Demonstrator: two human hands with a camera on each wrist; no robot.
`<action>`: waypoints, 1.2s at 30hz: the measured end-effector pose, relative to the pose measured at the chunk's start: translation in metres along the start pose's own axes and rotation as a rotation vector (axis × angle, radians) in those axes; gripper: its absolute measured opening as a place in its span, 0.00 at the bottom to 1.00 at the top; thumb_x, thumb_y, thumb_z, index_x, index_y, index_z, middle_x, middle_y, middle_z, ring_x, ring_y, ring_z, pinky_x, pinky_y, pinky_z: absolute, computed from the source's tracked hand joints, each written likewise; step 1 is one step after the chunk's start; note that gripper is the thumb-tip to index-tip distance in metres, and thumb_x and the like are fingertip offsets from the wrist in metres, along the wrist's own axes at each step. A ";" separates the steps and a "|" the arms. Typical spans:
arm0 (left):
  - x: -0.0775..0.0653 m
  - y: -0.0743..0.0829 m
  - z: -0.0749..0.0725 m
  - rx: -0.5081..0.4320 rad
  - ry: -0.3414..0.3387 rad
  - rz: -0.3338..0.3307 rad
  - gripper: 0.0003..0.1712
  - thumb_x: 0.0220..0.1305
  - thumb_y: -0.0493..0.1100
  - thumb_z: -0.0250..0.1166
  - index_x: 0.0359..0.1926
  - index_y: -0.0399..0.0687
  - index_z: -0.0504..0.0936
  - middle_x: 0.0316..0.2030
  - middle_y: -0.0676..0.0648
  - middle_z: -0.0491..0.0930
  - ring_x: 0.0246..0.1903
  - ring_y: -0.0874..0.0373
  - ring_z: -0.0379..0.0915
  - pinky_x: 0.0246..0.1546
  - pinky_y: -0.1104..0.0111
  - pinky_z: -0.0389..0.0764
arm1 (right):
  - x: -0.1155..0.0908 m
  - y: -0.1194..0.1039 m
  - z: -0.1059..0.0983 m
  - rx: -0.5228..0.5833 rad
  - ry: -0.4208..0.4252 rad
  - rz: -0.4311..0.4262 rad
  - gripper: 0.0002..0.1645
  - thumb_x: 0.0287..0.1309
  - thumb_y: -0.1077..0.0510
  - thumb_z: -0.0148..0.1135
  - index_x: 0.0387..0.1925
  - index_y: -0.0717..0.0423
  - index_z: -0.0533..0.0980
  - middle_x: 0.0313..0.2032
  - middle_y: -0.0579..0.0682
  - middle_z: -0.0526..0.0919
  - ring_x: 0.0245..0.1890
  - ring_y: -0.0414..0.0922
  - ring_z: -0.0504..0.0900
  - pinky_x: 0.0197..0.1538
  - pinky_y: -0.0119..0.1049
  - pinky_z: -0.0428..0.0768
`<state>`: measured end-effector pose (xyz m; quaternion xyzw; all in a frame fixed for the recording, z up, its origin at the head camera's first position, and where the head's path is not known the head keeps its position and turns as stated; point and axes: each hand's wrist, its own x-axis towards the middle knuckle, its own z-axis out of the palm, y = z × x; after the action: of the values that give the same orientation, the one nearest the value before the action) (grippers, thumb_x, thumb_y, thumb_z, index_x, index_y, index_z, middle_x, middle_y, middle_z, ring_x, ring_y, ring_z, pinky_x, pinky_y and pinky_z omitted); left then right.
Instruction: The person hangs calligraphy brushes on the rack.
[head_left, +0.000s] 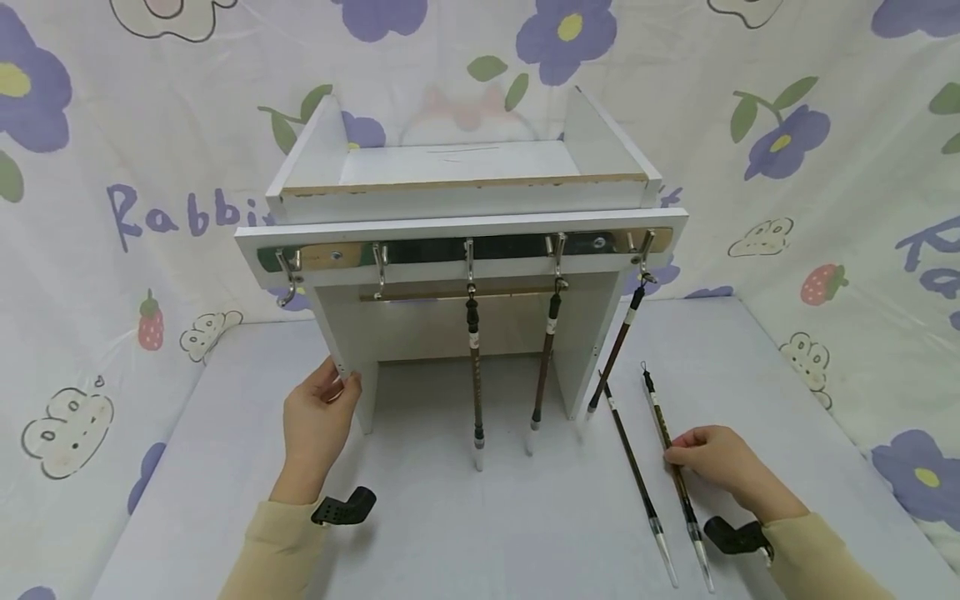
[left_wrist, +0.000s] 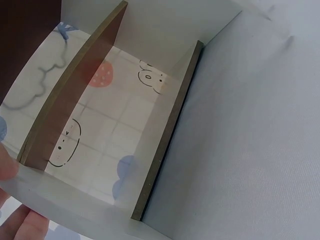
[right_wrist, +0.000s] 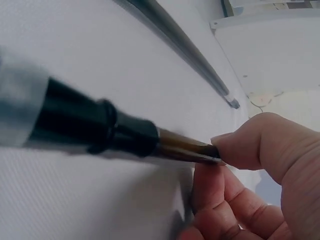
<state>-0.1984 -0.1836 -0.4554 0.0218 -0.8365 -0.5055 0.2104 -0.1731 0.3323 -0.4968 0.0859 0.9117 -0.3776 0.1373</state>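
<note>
My left hand (head_left: 318, 421) grips the left side panel of a white shelf rack (head_left: 465, 200), thumb on one face and fingers round the other. At the right, my right hand (head_left: 720, 462) pinches a calligraphy brush (head_left: 670, 450) by its brown handle; a clear cap covers the brush's near end and a loop tops its far end. A second brush (head_left: 633, 454) lies on the table just left of it. Three more brushes hang from the rack's hooks: one at the middle (head_left: 476, 375), one right of it (head_left: 546, 362) and one at the far right (head_left: 618, 346).
Two left hooks, one at the end (head_left: 287, 275) and one beside it (head_left: 380, 271), carry no brush. The rack stands on a white-covered table (head_left: 465, 533). Behind and beside it hangs a cloth (head_left: 187, 108) printed with flowers and rabbits.
</note>
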 end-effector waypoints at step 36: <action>-0.001 0.002 0.001 0.026 0.009 0.008 0.24 0.66 0.44 0.62 0.62 0.49 0.77 0.54 0.47 0.80 0.45 0.53 0.81 0.38 0.79 0.79 | -0.046 -0.063 -0.034 0.238 0.299 -0.398 0.14 0.65 0.53 0.61 0.45 0.59 0.75 0.38 0.51 0.82 0.33 0.42 0.81 0.34 0.31 0.81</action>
<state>-0.1979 -0.1816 -0.4544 0.0234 -0.8420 -0.4937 0.2159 -0.1516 0.3098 -0.4176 -0.0244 0.8700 -0.4847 -0.0870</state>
